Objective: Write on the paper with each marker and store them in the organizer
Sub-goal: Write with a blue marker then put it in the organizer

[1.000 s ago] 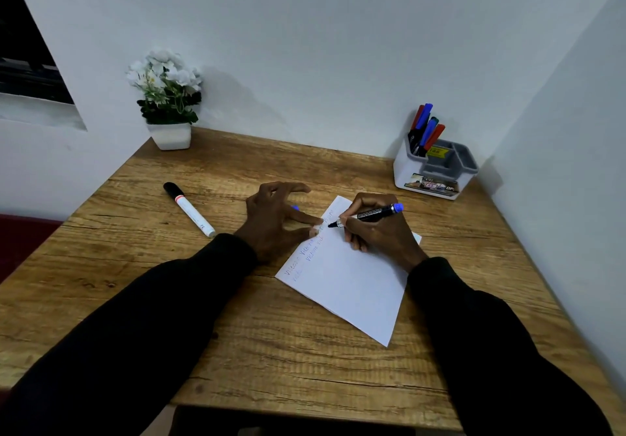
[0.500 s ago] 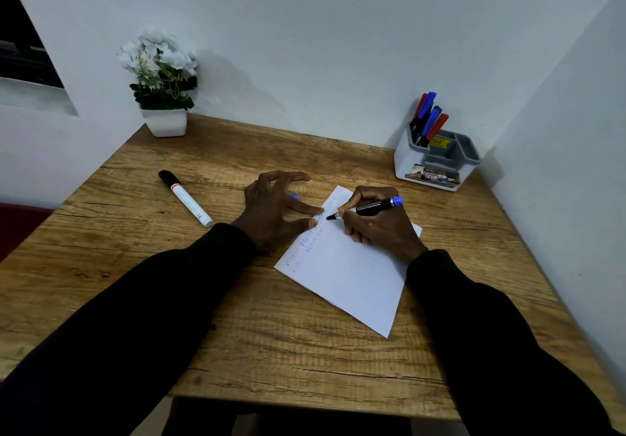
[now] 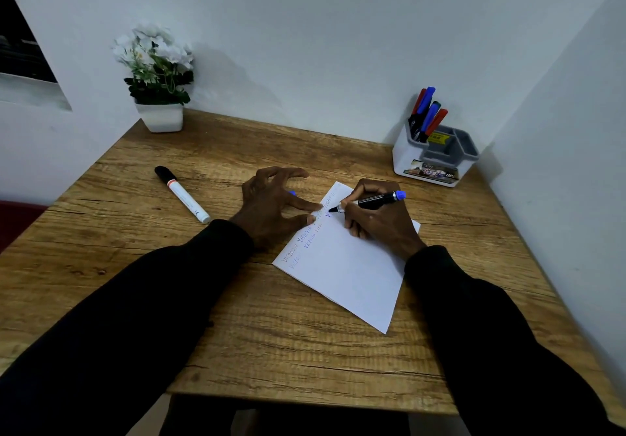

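A white sheet of paper (image 3: 352,276) lies tilted on the wooden desk (image 3: 271,334), with lines of faint handwriting along its left edge. My right hand (image 3: 376,222) grips a black marker with a blue end (image 3: 376,201), its tip touching the paper near the top. My left hand (image 3: 271,208) presses the paper's left edge with thumb and forefinger; a small blue cap (image 3: 292,193) peeks out beneath its other curled fingers. A white marker with a black cap (image 3: 182,193) lies on the desk to the left. The white and grey organizer (image 3: 437,156) at the back right holds several markers.
A white pot of white flowers (image 3: 157,79) stands at the desk's back left corner. White walls close in behind and on the right. A dark window opening sits at the far left.
The marker tip has shifted slightly along the line while writing. The view has tilted, so everything sits a little higher in frame. Both hands keep their hold.
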